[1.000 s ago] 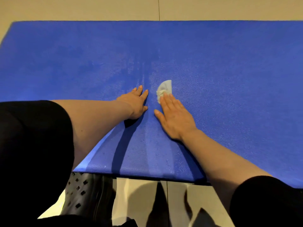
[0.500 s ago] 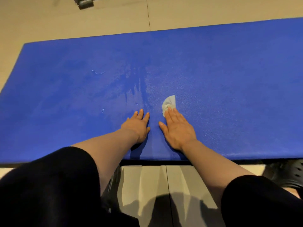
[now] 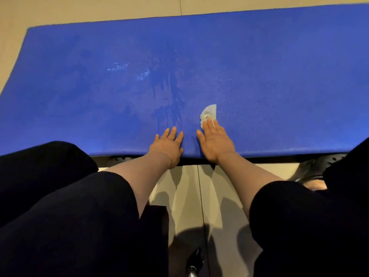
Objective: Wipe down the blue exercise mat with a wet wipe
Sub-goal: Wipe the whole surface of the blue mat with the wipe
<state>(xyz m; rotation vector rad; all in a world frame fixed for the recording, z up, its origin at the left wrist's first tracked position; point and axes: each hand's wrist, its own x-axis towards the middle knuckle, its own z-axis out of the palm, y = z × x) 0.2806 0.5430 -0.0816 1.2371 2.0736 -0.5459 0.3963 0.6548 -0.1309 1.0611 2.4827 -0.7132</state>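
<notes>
The blue exercise mat point(image 3: 269, 76) stretches across the floor in front of me, with darker wet streaks in its middle and small pale flecks to their left. A crumpled white wet wipe point(image 3: 209, 113) lies on the mat near its front edge. My right hand point(image 3: 215, 143) lies flat with straight fingers, its fingertips pressing the near part of the wipe. Just to its left, my left hand point(image 3: 168, 145) rests flat on the mat at the front edge, fingers spread and holding nothing.
Beige tiled floor point(image 3: 185, 196) runs before and behind the mat. My black sleeves fill the lower corners. A dark perforated shoe point(image 3: 307, 169) shows at the right below the mat's edge. A small dark and metal object point(image 3: 194, 262) is at the bottom centre.
Both hands have slid back toward me, from the mat's middle to its front edge, the right one dragging the wipe along. More of the mat's far side and wet streaks now show.
</notes>
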